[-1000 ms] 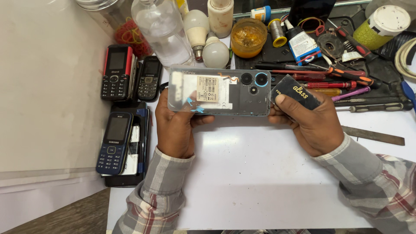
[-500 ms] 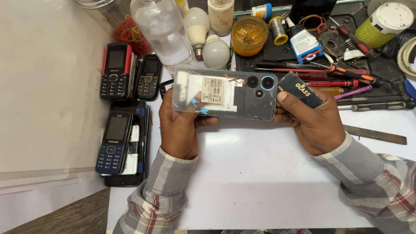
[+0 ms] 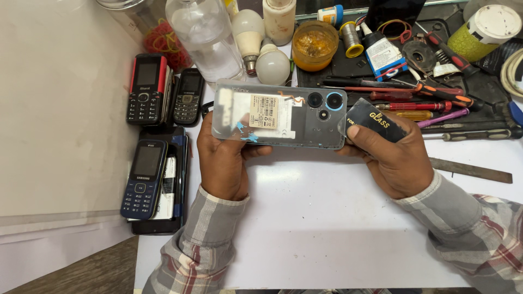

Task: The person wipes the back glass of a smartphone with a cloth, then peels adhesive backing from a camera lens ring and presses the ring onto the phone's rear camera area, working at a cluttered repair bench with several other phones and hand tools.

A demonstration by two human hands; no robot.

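Note:
I hold a grey smartphone (image 3: pixel 280 114) flat above the white table (image 3: pixel 327 228), its back up, showing its round camera lenses and a white sticker. My left hand (image 3: pixel 223 158) grips its left end from below. My right hand (image 3: pixel 389 158) supports the phone's right end and also holds a small black card (image 3: pixel 376 122) with yellow lettering, the thumb pressed on it.
Several keypad phones (image 3: pixel 147 90) lie at the left, one blue (image 3: pixel 143 177). Behind the phone stand a clear bottle (image 3: pixel 204 35), two light bulbs (image 3: pixel 272 65) and an amber jar (image 3: pixel 315 44). Screwdrivers (image 3: pixel 425 100) and small tools fill the right; a metal blade (image 3: pixel 471 170) lies nearby.
Both hands and the smartphone have shifted slightly to the right. The grip on the phone and the black card is the same.

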